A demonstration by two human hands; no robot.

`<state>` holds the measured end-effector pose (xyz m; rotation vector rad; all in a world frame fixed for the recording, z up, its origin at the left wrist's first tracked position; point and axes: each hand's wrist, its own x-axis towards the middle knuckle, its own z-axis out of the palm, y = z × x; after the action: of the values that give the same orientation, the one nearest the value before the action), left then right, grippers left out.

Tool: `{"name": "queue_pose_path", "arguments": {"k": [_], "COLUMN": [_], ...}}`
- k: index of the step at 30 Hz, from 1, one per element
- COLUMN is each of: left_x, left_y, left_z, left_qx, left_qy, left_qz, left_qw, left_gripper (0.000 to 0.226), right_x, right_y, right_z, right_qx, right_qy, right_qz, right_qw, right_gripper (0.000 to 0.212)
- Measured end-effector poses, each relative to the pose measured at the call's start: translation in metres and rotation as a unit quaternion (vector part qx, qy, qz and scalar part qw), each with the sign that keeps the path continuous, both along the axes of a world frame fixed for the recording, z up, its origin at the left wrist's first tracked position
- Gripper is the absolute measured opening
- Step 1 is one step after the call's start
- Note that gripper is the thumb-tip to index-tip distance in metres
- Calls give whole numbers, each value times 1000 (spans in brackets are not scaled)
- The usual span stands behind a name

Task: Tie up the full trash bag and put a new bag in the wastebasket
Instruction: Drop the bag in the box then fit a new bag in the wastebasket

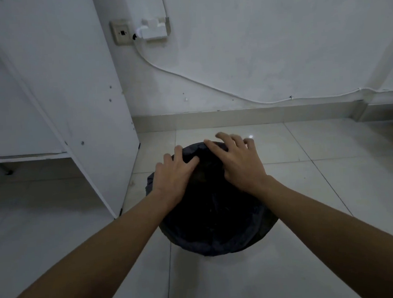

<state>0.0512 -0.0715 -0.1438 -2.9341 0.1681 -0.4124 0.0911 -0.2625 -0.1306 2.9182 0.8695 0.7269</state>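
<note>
- the black bag (215,218) sits on the tiled floor (294,270), just right of a white cabinet (73,88) and near the wall (276,36).
- my left hand (174,174) lies on the bag's far left rim, fingers spread and loose, thumb pointing inward, gripping nothing.
- my right hand (239,162) rests on the far rim, fingers fanned out and fairly straight, not clutching the plastic.
- the bag's middle is too dark for me to see into.
- a white cable (185,76) runs from a socket (123,32) down the wall toward the skirting.
</note>
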Motion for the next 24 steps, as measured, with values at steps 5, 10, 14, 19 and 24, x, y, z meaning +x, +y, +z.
{"name": "queue_pose_path", "arguments": {"k": [5, 10, 14, 19, 24], "left_x": [1, -2, -2, -1, -3], "left_y": [-4, -2, -1, -3, -5], "left_z": [0, 2, 3, 3, -1], "left_qx": [-28, -41, -31, -40, -126], "left_qy": [-1, 12, 10, 8, 4], "left_qz": [17, 14, 13, 18, 24], "left_qw": [999, 999, 999, 999, 992], "left_gripper": [50, 66, 69, 73, 64], "right_x": [-33, -34, -31, -26, -24], "right_y": [33, 29, 18, 13, 28], "right_z": [-26, -66, -88, -89, -78], "right_qx": [-59, -258, -320, -290, -30], "right_qy": [38, 476, 474, 453, 445], "right_qz": [131, -52, -76, -69, -155], "right_qw": [989, 839, 817, 840, 882], "right_gripper": [29, 70, 77, 77, 68]}}
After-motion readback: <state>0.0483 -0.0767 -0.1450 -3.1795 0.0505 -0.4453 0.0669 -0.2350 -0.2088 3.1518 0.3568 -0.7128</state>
